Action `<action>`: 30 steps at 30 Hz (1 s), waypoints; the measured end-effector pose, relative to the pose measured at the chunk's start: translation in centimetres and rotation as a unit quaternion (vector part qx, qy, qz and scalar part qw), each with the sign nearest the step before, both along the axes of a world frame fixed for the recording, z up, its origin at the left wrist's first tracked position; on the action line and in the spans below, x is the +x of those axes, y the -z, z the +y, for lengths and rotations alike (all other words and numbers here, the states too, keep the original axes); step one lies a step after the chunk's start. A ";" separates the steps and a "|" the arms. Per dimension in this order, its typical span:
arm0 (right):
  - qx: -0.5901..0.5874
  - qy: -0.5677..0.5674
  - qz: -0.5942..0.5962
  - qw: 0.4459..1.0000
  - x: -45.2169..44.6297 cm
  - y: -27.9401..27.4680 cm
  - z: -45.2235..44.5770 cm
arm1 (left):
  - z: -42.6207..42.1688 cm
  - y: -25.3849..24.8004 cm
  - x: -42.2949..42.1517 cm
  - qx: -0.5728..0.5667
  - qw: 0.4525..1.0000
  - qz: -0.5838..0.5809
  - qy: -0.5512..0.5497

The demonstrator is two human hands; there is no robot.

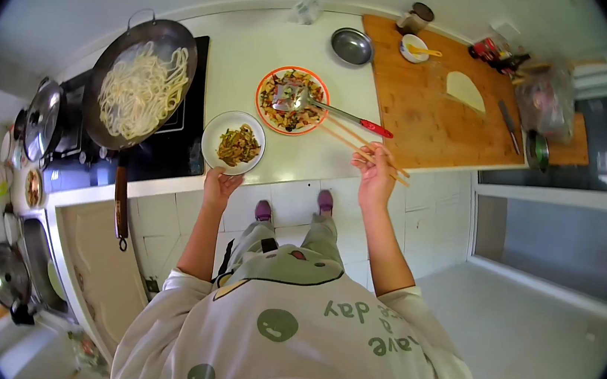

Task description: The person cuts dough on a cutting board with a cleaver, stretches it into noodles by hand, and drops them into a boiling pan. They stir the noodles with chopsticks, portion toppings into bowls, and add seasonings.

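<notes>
My left hand [222,185] grips the near rim of a small white plate [211,138] that holds chopped stir-fried food [239,145]. In my right hand [375,169] is a pair of wooden chopsticks [343,136], their tips pointing toward a larger orange-rimmed plate [260,113]. That plate holds a mixed chopped dish with pieces of several colours. Across it lies a metal spatula [342,113] with a red handle end, reaching over the counter. To the left, a wok [113,55] full of white noodles [142,92] sits on the black stove.
A metal bowl [352,46] stands behind the plates. On the wooden board [417,113] are a white bowl with a yellow spoon [425,51], a pale dough piece [466,90] and a knife [509,126]. The wok's handle [120,198] juts past the counter edge. A lidded pot [43,120] stands far left.
</notes>
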State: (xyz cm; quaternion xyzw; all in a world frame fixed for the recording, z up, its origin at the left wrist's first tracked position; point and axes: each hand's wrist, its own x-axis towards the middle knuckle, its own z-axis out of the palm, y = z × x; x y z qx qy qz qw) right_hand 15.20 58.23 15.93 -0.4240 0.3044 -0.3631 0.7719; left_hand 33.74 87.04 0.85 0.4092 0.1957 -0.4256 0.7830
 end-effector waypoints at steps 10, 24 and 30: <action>0.060 -0.127 -0.047 0.989 2.8 -0.6 -16.2 | -23.5 -1.2 -11.8 -0.085 0.988 0.092 0.094; 0.030 -0.224 -0.002 0.974 4.0 1.9 -25.6 | -41.6 -1.2 -15.6 -0.067 0.982 0.164 -0.070; 0.062 -0.255 -0.013 0.965 4.7 4.3 -26.4 | -40.6 -3.6 -17.4 -0.103 0.969 0.149 -0.165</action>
